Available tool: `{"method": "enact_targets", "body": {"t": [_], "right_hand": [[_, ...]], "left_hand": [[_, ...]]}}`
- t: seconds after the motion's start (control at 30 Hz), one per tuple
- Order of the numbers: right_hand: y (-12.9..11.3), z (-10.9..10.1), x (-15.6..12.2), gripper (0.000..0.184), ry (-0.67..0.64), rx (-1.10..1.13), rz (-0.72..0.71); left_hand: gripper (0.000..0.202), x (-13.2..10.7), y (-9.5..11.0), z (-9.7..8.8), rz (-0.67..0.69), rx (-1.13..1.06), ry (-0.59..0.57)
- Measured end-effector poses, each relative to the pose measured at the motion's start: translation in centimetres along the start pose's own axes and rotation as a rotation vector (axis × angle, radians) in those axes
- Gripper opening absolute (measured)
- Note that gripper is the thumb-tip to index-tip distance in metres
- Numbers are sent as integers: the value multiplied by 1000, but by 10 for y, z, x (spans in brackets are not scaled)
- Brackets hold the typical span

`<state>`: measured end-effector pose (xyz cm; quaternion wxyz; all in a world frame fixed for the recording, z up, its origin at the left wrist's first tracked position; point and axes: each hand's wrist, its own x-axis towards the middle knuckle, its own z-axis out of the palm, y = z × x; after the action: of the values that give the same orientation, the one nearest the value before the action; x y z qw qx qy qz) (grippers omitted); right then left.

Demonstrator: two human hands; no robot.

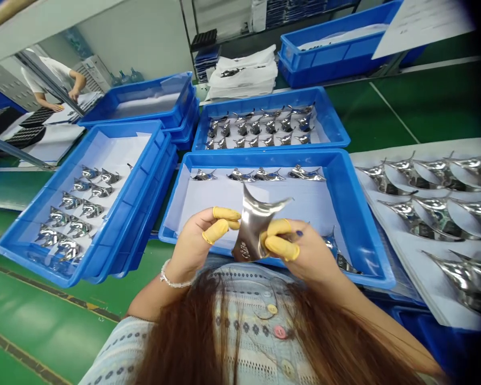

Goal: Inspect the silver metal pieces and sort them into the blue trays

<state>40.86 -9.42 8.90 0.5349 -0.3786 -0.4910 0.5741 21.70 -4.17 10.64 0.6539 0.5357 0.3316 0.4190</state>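
Observation:
A shiny curved metal piece (253, 227) with pointed, horn-like upper corners and small markings near its lower edge is held up over the near blue tray (369, 235). My right hand (300, 243), in yellow finger covers, pinches its right side between thumb and fingers. Beside its left edge is my left hand (202, 235), also in yellow finger covers, fingers stretched toward the metal and thumb a little apart; whether the tips touch it I cannot tell. Inside that tray, a row of similar metal pieces (266, 175) lies along the far side, with more partly hidden behind my right hand.
Stacked blue trays (122, 214) at left hold more pieces. Another filled blue tray (332, 123) sits behind the near one. On the right, metal pieces (436, 214) rest on white sheets. A co-worker's hands (66, 101) are over papers at far left.

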Motion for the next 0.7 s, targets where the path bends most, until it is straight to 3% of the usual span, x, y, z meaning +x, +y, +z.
{"method": "enact_targets", "body": {"t": [0.07, 0.17, 0.33, 0.43, 0.57, 0.63, 0.7], "right_hand": [[-3, -5, -1, 32, -43, -372, -152], [-1, -12, -1, 24, -151, -777, -422], [14, -19, 12, 32, -174, -1293, -825], [17, -13, 24, 32, -233, -1366, -929], [21, 1, 36, 27, -245, -1284, -1017], [25, 3, 37, 21, -253, -1208, -990], [32, -3, 36, 18, -220, -1130, -872]], "left_hand": [[43, -1, 5, -10, 83, 91, 16], [40, -6, 20, -23, 119, 335, -59], [27, -18, 37, -38, 116, 684, -131], [28, -27, 41, -46, 154, 676, -105], [24, -37, 44, -57, 117, 655, -90], [22, -41, 49, -63, 85, 676, -58], [21, -42, 58, -69, 59, 676, -2]]}}
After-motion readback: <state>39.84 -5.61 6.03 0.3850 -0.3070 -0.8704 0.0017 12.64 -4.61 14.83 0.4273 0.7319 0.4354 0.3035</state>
